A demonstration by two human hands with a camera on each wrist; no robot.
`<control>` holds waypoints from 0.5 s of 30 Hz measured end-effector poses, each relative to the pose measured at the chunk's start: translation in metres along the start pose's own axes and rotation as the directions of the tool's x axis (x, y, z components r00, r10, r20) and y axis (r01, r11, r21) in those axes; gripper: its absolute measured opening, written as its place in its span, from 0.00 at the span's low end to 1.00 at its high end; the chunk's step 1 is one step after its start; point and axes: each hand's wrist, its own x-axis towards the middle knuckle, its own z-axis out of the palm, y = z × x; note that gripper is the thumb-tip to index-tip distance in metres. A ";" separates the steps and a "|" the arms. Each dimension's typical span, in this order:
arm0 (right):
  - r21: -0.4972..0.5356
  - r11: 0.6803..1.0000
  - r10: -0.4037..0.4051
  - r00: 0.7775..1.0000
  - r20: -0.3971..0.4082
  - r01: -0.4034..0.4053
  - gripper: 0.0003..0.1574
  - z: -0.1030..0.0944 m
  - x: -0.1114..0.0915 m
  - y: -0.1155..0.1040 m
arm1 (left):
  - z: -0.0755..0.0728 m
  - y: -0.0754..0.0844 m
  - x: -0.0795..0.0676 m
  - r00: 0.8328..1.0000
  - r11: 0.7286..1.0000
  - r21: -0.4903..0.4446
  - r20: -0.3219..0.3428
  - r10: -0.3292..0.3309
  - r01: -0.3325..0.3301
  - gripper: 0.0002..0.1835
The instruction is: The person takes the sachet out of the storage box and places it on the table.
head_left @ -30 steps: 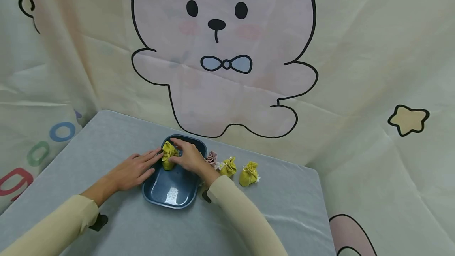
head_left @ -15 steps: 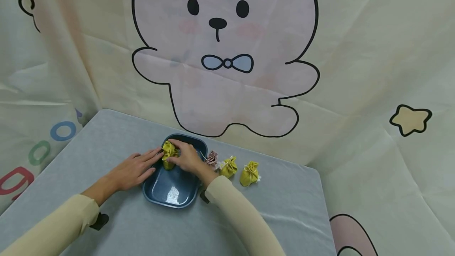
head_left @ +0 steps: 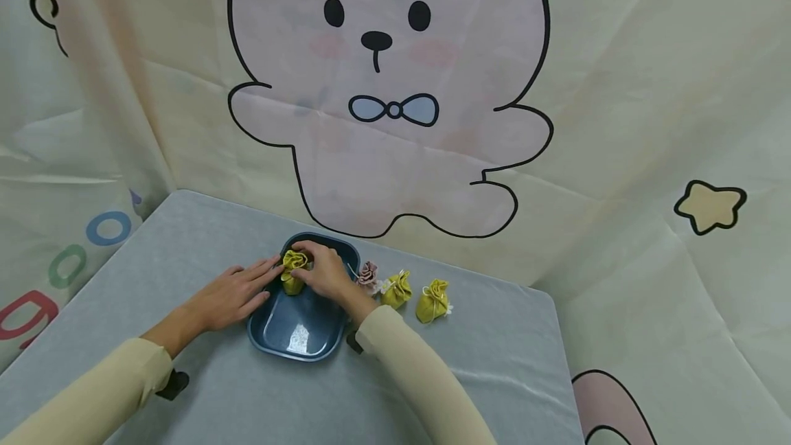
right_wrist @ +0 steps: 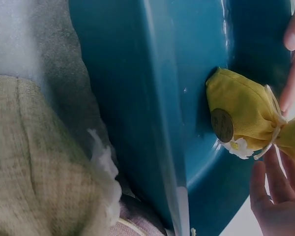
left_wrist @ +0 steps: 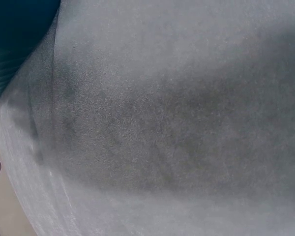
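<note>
In the head view, a yellow drawstring pouch (head_left: 293,284) is in the far left part of a dark blue tray (head_left: 295,347). My right hand (head_left: 325,272) reaches over the tray and pinches the pouch near its gathered top. My left hand (head_left: 233,294) lies at the tray's left rim, fingers stretched out, its fingertips close to the pouch; contact with the pouch is unclear. The right wrist view shows the pouch (right_wrist: 243,105) from the side, with a white cord, a small white flower and a round brown label. Fingers surround its tied neck there.
Right of the tray are a dusty pink pouch (head_left: 367,276) and two more yellow pouches, one nearer (head_left: 396,290) and one farther right (head_left: 434,301). A grey cloth covers the table (head_left: 494,362). Behind hangs a curtain (head_left: 618,122) printed with a bear.
The gathered top of the pouch in the tray has dipped slightly and looks more opened out. My right hand has shifted only a little, and my left hand stays in place.
</note>
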 end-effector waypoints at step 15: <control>-0.040 0.998 -0.058 0.994 -0.088 0.055 0.20 -0.003 -0.007 -0.004 | -0.003 0.002 0.001 0.999 1.000 0.014 0.035 -0.010 0.010 0.30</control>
